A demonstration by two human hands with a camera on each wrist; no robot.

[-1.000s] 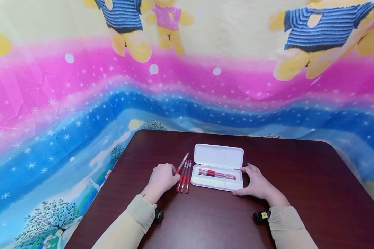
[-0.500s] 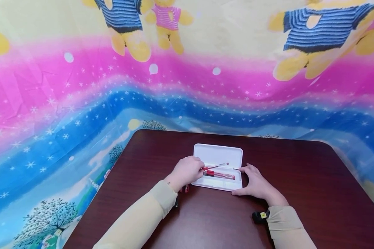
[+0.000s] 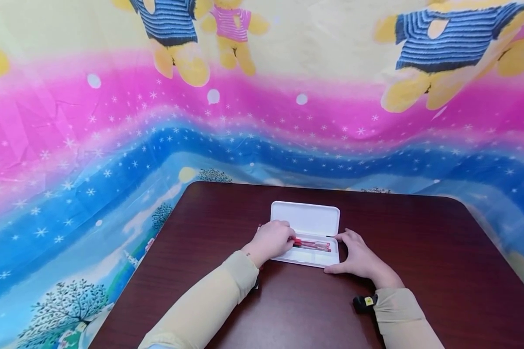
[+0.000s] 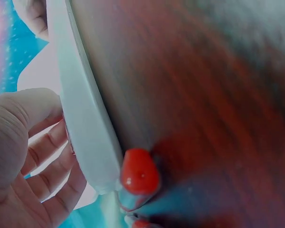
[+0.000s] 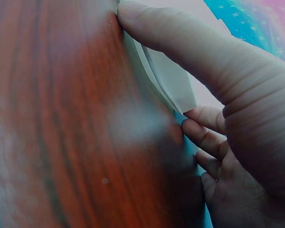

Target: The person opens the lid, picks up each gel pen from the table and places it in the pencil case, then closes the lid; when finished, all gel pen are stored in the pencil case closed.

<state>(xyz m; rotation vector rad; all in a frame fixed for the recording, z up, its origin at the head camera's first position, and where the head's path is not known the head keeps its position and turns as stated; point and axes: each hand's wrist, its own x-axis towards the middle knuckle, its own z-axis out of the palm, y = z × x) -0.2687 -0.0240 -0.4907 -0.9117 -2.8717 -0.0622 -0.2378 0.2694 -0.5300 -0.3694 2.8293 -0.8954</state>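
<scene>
A white pen case (image 3: 305, 218) lies with its lid raised in the head view. Red gel pens (image 3: 316, 245) lie side by side in its tray. My left hand (image 3: 272, 240) is over the tray's left end, its fingertips at the red end of a pen; the pinch itself is mostly hidden by the hand. At the right end, my right hand (image 3: 362, 257) holds the case between thumb in front and fingers behind. The left wrist view shows a red pen end (image 4: 140, 173) on the table beside the case, with part of another below it.
The dark wooden table (image 3: 332, 310) has rounded far corners. Behind it hangs a printed cloth (image 3: 262, 126) with bears and snowflakes. A black wrist camera (image 3: 364, 304) sits at the right cuff.
My left hand has carried a pen rightward from the loose pens beside the case and lowered it into the tray. The right hand has stayed at the case's right end.
</scene>
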